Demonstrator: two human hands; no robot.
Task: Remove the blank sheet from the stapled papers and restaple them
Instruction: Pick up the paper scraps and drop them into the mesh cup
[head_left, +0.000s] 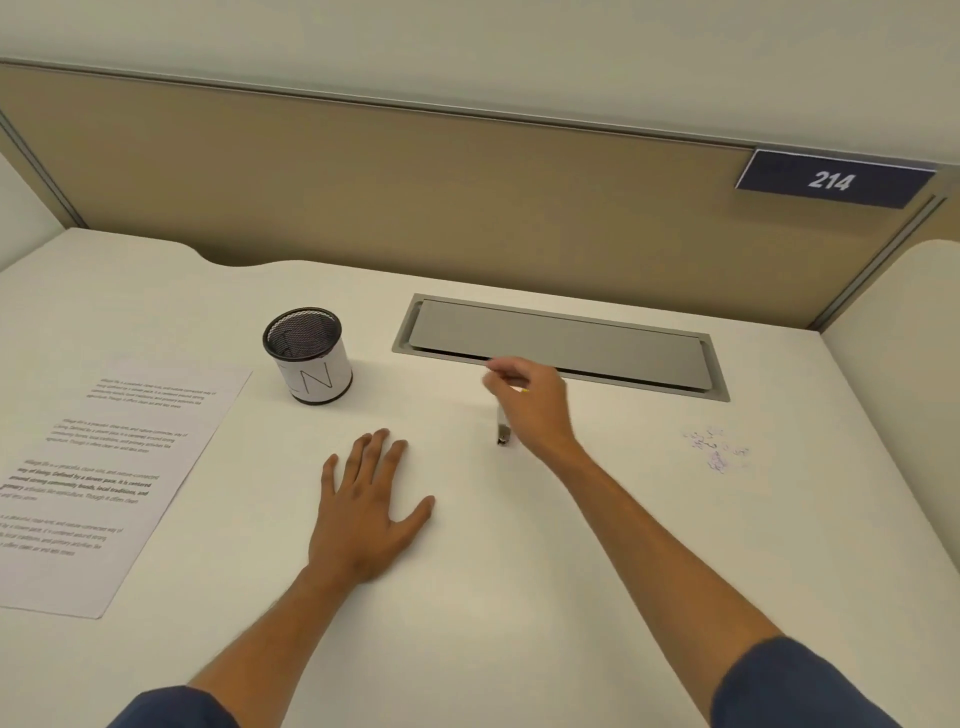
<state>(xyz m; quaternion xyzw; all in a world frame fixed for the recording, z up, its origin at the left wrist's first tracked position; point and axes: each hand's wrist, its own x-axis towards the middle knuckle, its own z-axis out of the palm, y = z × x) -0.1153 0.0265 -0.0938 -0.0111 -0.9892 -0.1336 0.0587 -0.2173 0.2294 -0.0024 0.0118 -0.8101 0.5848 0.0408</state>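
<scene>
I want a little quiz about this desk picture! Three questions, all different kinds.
1. True or false: the left hand lies flat on the desk.
2. Which is beside the printed sheet: A) mesh cup B) laptop C) mug?
3. Fill in: the sign reads ___.

Key
1. True.
2. A.
3. 214.

The right hand reaches over a small metal tool; its grip is unclear.

The printed sheet (111, 480) lies along the left edge of the desk (519, 597). The mesh cup (307, 355) stands behind it — toward the back edge, left of the hatch (561, 345) set into the desk. The stapler (503, 428) sits before the hatch, near the middle; pen marks (717, 449) lie nearer the right edge.
</scene>
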